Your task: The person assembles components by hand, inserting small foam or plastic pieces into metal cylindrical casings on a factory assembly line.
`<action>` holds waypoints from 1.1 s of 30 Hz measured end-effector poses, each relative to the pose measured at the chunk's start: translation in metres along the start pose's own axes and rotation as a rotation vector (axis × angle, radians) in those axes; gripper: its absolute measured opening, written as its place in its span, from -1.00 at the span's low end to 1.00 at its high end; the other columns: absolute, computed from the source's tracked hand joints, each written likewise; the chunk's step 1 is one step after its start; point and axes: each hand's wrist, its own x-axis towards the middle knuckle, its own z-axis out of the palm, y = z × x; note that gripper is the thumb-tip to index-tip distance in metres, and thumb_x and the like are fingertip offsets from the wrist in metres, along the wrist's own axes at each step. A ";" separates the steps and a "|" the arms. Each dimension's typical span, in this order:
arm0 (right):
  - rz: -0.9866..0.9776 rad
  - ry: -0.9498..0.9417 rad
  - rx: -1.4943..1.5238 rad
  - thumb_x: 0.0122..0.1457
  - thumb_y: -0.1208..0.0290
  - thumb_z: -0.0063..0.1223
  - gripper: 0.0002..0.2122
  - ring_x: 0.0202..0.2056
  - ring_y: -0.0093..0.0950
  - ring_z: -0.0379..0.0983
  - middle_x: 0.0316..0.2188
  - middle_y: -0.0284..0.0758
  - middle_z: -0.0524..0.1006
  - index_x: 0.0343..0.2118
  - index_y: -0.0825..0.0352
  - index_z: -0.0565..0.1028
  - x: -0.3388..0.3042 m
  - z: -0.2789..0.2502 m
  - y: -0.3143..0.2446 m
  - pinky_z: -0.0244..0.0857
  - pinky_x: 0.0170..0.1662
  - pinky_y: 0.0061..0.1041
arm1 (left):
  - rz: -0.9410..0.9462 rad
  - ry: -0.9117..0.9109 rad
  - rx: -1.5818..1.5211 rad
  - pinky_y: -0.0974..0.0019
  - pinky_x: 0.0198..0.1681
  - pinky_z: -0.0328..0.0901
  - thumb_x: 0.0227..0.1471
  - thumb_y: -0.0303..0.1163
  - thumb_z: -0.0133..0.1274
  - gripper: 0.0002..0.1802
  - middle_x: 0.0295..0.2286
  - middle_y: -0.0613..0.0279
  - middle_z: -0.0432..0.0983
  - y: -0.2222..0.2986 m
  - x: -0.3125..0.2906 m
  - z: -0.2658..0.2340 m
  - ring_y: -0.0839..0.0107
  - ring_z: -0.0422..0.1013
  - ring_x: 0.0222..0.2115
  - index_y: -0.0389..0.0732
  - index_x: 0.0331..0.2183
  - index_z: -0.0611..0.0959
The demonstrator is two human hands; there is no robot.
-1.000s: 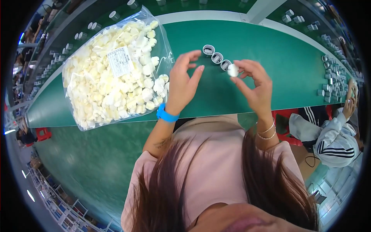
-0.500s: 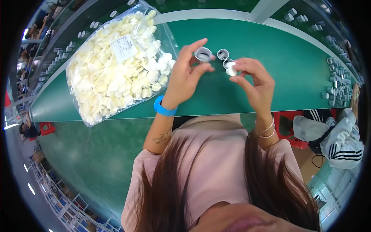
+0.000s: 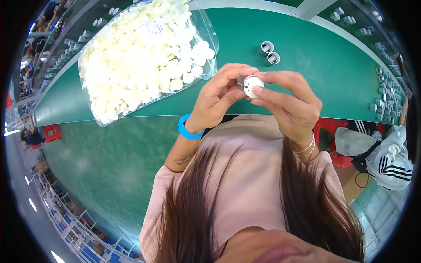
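Observation:
My left hand (image 3: 212,103) grips a small grey cylinder (image 3: 240,81) by its side, thumb and fingers wrapped round it. At its open end sits a white round cap (image 3: 251,83) with small dark marks, tilted toward me. My right hand (image 3: 298,103) has its thumb and fingertips closed on the cap, pressed against the cylinder. Whether the cap is fully seated cannot be made out behind the fingers. Beyond my hands, two more grey cylinders (image 3: 273,58) stand side by side on the green table, their dark insides showing.
A large clear plastic bag (image 3: 136,70) full of white caps lies on the left, overlapping the table's near edge. Many grey cylinders (image 3: 386,96) cluster at the far right. More stand behind the white frame (image 3: 250,6). A person in a white sleeve (image 3: 390,162) sits at right.
My hands have come together closer to me, bringing the cap onto the cylinder. Before, they were apart, the right one holding the cap near the two standing cylinders. The whole view has shifted somewhat.

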 end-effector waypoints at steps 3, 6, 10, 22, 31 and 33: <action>-0.009 -0.008 -0.039 -0.28 0.53 0.34 -0.74 -0.35 -0.44 0.48 -0.32 -0.35 0.57 -0.40 0.24 0.64 0.000 -0.001 -0.002 0.33 -0.30 -0.53 | -0.035 0.007 -0.049 0.35 -0.06 0.33 0.16 -0.54 -0.10 -0.63 0.00 0.12 0.25 0.004 -0.002 0.003 0.39 0.33 -0.10 -0.32 0.03 0.41; -0.030 -0.005 -0.097 -0.28 0.54 0.33 -0.73 -0.35 -0.43 0.47 -0.31 -0.35 0.57 -0.39 0.23 0.64 -0.003 0.000 -0.005 0.33 -0.29 -0.53 | -0.040 0.018 -0.059 0.35 -0.05 0.33 0.15 -0.55 -0.10 -0.62 0.00 0.11 0.26 0.003 -0.005 0.003 0.39 0.32 -0.08 -0.32 0.03 0.41; -0.065 -0.012 -0.138 -0.26 0.51 0.33 -0.73 -0.36 -0.42 0.47 -0.30 -0.34 0.57 -0.37 0.24 0.63 -0.004 0.000 -0.006 0.33 -0.29 -0.52 | -0.042 0.028 -0.050 0.35 -0.05 0.34 0.15 -0.55 -0.10 -0.62 -0.01 0.11 0.28 0.006 -0.005 0.006 0.39 0.32 -0.07 -0.33 0.03 0.40; -0.171 -0.116 -0.241 -0.23 0.43 0.34 -0.73 -0.33 -0.40 0.44 -0.30 -0.35 0.56 -0.37 0.25 0.62 0.000 -0.008 -0.006 0.28 -0.30 -0.41 | -0.082 0.004 -0.064 0.37 -0.09 0.35 0.15 -0.52 -0.07 -0.60 -0.04 0.12 0.31 0.008 -0.007 0.005 0.41 0.34 -0.12 -0.35 0.04 0.40; -0.458 -0.135 -0.282 -0.24 0.39 0.36 -0.78 -0.34 -0.54 0.41 -0.30 -0.51 0.56 -0.43 0.14 0.61 0.006 -0.013 0.000 0.15 -0.34 -0.53 | -0.109 -0.074 -0.147 0.39 -0.12 0.32 0.15 -0.50 -0.06 -0.60 -0.06 0.13 0.33 0.018 -0.008 0.006 0.45 0.35 -0.15 -0.35 0.04 0.42; -0.461 -0.122 -0.288 -0.23 0.39 0.36 -0.79 -0.34 -0.54 0.41 -0.30 -0.52 0.56 -0.43 0.14 0.60 0.007 -0.013 0.000 0.15 -0.34 -0.51 | -0.113 -0.074 -0.146 0.40 -0.13 0.32 0.15 -0.50 -0.06 -0.60 -0.07 0.14 0.34 0.017 -0.009 0.005 0.45 0.35 -0.15 -0.35 0.04 0.42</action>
